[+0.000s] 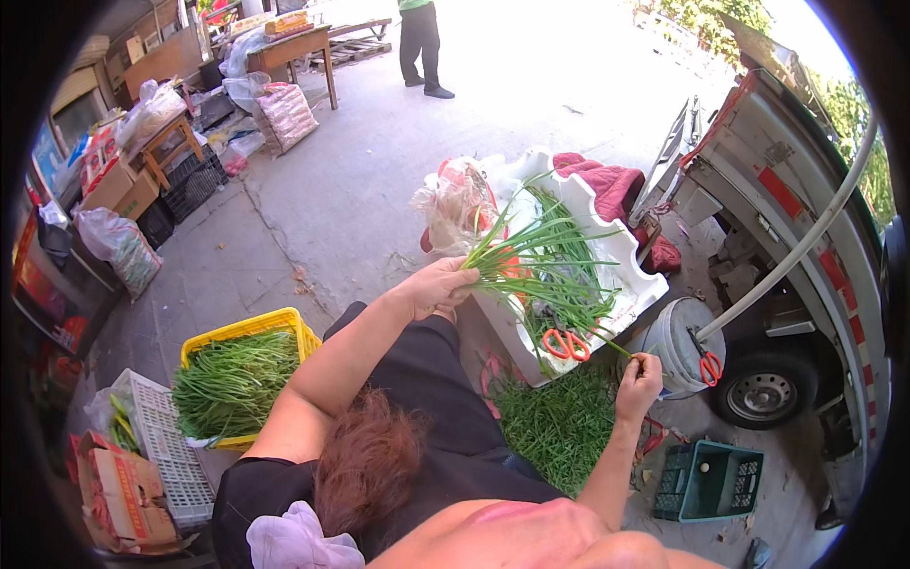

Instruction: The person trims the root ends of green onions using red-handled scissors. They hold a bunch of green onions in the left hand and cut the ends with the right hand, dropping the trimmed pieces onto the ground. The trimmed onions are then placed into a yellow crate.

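Note:
My left hand (444, 283) grips a bunch of long green leafy stalks, like garlic chives (530, 259), at one end, fanned out over a white foam box (643, 281). My right hand (640, 377) pinches a green stalk that runs down from the bunch. More greens lie inside the foam box, and orange-handled scissors (566, 345) rest at its near corner. A second pair of red-handled scissors (709, 368) lies on the lid of a white bucket (686, 341). Beneath my right forearm's side is a heap of cut greens (558, 419) on the ground.
A yellow basket (309, 338) full of green stalks stands left, beside a white crate (160, 441) and a torn carton (128, 491). At right are a dark green crate (711, 516) and a parked vehicle (803, 206). A person (421, 46) stands at the far side.

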### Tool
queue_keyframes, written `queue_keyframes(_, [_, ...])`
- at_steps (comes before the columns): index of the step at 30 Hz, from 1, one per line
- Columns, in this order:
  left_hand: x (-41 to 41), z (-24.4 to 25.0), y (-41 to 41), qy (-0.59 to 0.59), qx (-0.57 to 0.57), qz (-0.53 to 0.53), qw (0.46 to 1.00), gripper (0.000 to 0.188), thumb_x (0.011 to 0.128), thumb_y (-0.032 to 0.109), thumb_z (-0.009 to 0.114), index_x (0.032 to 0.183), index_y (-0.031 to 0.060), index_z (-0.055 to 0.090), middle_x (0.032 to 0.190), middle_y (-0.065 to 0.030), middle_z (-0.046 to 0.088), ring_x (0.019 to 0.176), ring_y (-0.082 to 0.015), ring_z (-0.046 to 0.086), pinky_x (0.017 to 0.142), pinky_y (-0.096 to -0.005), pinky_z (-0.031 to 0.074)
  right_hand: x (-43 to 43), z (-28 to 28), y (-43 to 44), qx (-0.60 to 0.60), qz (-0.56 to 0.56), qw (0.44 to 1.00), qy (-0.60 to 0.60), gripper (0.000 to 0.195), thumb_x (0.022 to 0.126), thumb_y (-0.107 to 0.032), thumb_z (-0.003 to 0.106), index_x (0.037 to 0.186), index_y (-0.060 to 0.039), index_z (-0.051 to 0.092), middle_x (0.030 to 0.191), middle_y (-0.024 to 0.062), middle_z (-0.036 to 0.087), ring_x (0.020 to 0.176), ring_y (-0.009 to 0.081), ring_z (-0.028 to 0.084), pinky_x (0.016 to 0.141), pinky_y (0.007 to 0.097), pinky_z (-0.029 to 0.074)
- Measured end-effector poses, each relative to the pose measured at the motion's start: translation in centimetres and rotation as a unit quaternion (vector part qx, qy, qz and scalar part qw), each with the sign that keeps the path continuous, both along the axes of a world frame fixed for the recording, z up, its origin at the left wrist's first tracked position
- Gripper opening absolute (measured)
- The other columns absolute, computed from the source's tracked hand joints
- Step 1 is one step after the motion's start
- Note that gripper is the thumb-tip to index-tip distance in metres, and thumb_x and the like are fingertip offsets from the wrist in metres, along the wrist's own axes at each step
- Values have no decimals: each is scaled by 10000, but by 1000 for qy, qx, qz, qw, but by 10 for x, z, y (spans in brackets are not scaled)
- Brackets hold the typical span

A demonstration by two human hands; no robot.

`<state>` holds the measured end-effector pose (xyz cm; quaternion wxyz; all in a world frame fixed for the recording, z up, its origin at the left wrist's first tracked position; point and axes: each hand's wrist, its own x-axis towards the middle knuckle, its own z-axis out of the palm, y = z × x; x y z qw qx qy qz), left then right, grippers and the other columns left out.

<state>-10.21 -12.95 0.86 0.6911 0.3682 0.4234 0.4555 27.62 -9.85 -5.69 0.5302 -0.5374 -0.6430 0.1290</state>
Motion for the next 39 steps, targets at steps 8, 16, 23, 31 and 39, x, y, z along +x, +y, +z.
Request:
queue_keyframes(8, [3,0,14,10,21,42,999,179,965,247,498,1082,113,516,612,61,355,463,-13,276,370,-178,207,29,-3,24,-79,-50,934,345,200,915,-111,519,1077,-41,613,942,63,600,563,76,509,437,196,384])
queue_keyframes(16, [15,18,33,60,31,33,997,205,929,262,562,1055,110,506,615,67,364,467,-8,279,371,-177,202,27,-6,1,-30,-137,976,-168,202,774,-13,631,975,-3,644,967,133,552,868,285,562,756,385,473])
queue_keyframes(23, [31,37,45,85,32,28,995,161,861,73,495,1019,100,491,655,38,429,469,-10,308,392,-178,233,22,17,-8,-40,-172,950,-256,152,773,-91,662,918,-48,644,815,84,513,720,260,555,624,366,450])
queue_keyframes(31, [41,18,77,311,195,27,930,251,843,45,466,1084,48,537,745,-39,535,635,-101,475,581,-236,416,3,42,-15,-195,-159,920,-299,327,792,-159,658,1111,-103,614,896,99,559,778,282,580,678,394,464])
queue_keyframes(39, [82,36,69,657,312,46,685,272,832,67,463,1087,13,540,924,-194,621,873,-328,621,763,-412,491,-34,18,-11,-130,86,987,43,318,843,-172,636,1112,-6,596,902,68,624,752,169,578,668,303,466])
